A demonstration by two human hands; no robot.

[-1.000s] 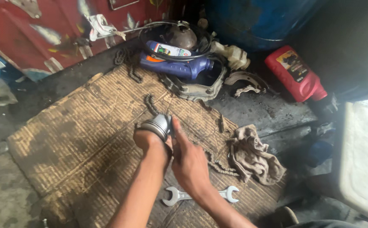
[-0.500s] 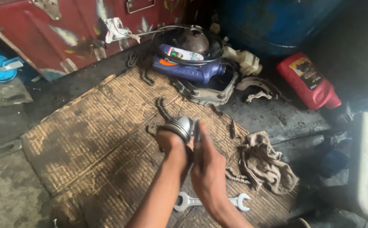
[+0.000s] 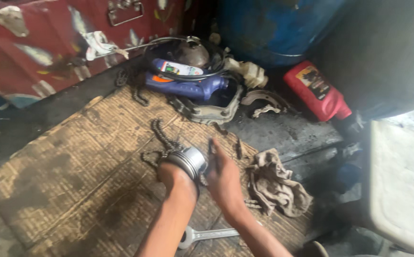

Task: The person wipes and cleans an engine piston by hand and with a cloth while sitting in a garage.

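Just below the centre of the frame, the left hand (image 3: 176, 177) is gripping a ringed metal piston (image 3: 189, 161), fingers wrapped around its lower end. The piston's short axis is tilting toward the upper right of the frame, with the grooved ring bands facing the camera. The right hand (image 3: 223, 178) is hovering just beside the piston with fingers stretched out flat and holding nothing; whether it is touching the metal cannot be told through the blur.

Both hands are working over a grimy, oil-stained sheet of cardboard (image 3: 73, 166) that is lying on a dark, dirty floor (image 3: 283, 133). A drive chain (image 3: 161, 135) is trailing across the cardboard from the piston toward the upper middle. A combination wrench (image 3: 207, 234) is lying at the lower centre, partly under the forearms, and a dirty rag (image 3: 276, 183) is lying crumpled just right of the right hand.

A chipped red metal cabinet (image 3: 40, 43) is filling the upper left, and a blue drum (image 3: 273, 26) is standing at the upper centre. Between them, an engine cover (image 3: 211, 107) is sitting like a shallow tray, carrying a blue oil bottle (image 3: 188, 84) lying on its side. A red oil bottle (image 3: 316, 90) is lying on the floor at the upper right, near a curved brake shoe (image 3: 264, 97).
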